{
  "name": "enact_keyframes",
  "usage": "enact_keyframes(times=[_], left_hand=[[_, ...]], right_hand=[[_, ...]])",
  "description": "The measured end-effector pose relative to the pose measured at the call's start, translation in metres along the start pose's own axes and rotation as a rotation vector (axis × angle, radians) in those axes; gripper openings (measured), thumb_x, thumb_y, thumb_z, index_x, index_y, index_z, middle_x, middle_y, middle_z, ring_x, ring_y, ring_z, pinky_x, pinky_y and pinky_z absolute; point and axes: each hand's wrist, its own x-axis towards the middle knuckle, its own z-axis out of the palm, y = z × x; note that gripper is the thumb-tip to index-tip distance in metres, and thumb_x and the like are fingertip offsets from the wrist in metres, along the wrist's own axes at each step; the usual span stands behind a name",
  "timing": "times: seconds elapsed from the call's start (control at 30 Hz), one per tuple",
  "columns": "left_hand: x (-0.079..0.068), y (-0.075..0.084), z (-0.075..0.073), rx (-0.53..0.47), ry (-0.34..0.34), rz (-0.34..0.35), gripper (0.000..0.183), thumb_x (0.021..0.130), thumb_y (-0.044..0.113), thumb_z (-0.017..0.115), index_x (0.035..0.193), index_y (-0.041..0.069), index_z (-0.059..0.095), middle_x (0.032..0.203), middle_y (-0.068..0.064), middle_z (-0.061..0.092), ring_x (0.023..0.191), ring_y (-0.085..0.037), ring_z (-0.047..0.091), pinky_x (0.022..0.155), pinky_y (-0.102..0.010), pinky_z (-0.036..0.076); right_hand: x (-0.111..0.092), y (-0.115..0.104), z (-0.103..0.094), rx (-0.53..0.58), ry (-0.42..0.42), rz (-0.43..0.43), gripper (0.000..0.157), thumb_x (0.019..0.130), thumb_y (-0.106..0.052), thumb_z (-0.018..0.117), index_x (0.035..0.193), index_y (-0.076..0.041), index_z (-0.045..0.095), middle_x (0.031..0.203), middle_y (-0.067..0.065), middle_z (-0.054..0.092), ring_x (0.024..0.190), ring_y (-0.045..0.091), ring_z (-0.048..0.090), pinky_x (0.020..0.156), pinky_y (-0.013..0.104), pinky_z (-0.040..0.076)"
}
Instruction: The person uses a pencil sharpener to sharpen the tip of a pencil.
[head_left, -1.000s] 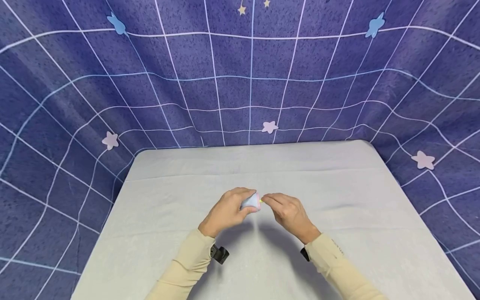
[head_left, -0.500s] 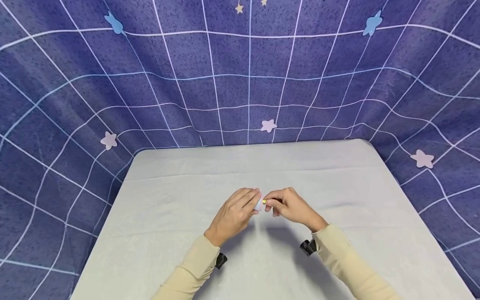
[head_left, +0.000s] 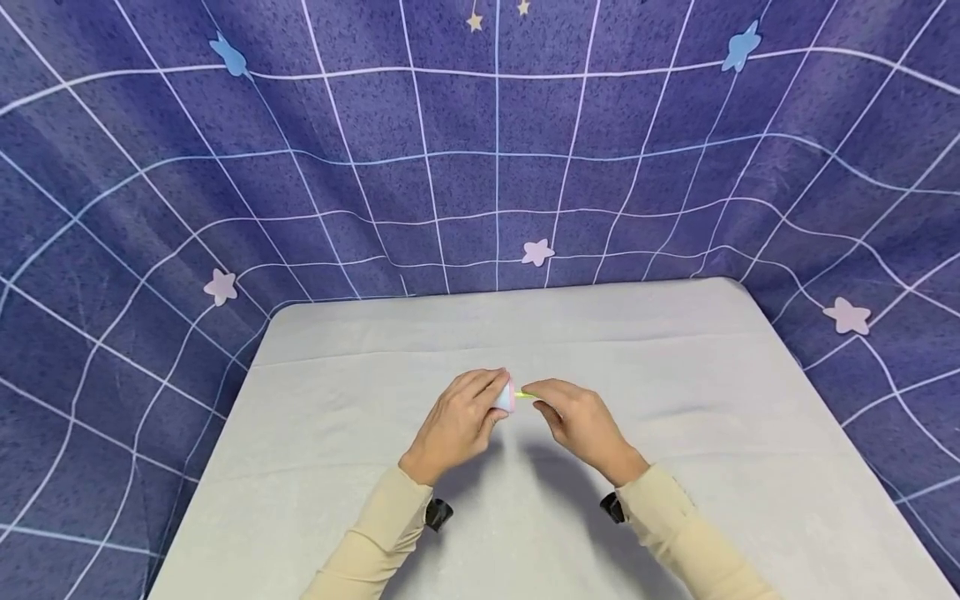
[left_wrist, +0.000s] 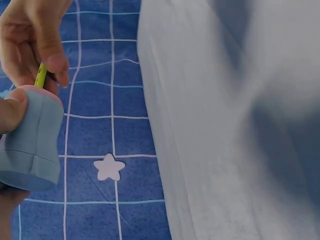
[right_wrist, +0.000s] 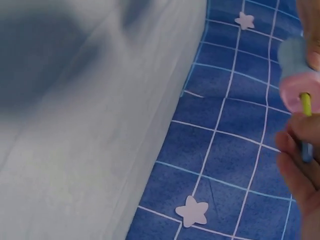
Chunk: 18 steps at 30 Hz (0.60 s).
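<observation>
My left hand (head_left: pixel 453 423) grips a light-blue pencil sharpener (head_left: pixel 505 397) with a pink end, held on its side above the table. From the hole in its pink face (right_wrist: pixel 295 90) sticks a yellow-green pencil (right_wrist: pixel 306 103). The fingers and thumb of my right hand (head_left: pixel 591 427) pinch this pencil, and a blue end shows below them in the right wrist view. In the left wrist view the sharpener's waisted body (left_wrist: pixel 36 132) is seen from the side, with the thumb pressed near its pink rim. The pencil's tip is hidden inside.
A table with a pale cloth (head_left: pixel 360 492) lies beneath both hands. Behind and beside it hangs a blue curtain (head_left: pixel 465 183) with grid lines and stars. A dark wrist camera (head_left: pixel 438 514) sits under the left cuff, another (head_left: pixel 612 507) under the right.
My right hand has turned about the pencil and back, its fingers shifting their hold. The left hand has also turned a little. More of the pencil shows between the hands now.
</observation>
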Motion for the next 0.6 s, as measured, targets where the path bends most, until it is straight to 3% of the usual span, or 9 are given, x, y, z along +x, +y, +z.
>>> enact_keyframes(times=[0.17,0.3,0.6], left_hand=[[0.001,-0.001,-0.001,-0.071,-0.038,-0.056,0.044,0.082,0.015,0.072,0.119,-0.007,0.061,0.113,-0.015,0.066,0.104,-0.026,0.061,0.096,-0.036,0.047],[0.003,-0.002,-0.003,-0.138,-0.048,-0.087,0.042,0.083,0.013,0.071,0.118,-0.007,0.062,0.112,-0.015,0.066,0.104,-0.026,0.062,0.094,-0.036,0.049],[0.009,0.001,-0.012,-0.244,-0.117,-0.159,0.04,0.084,0.012,0.071,0.118,-0.006,0.062,0.11,-0.013,0.068,0.103,-0.023,0.063,0.091,-0.033,0.052]], right_hand=[[-0.003,0.001,0.005,-0.195,0.089,-0.141,0.027,0.085,0.011,0.056,0.103,-0.003,0.071,0.098,0.006,0.07,0.087,0.019,0.069,0.077,0.027,0.056],[-0.003,0.002,0.008,-0.232,0.136,-0.194,0.033,0.096,0.004,0.038,0.102,-0.001,0.071,0.098,0.008,0.069,0.087,0.02,0.068,0.077,0.027,0.056],[-0.001,0.001,0.01,-0.224,0.193,-0.221,0.033,0.1,-0.002,0.04,0.096,-0.001,0.072,0.092,0.008,0.07,0.082,0.02,0.068,0.074,0.027,0.056]])
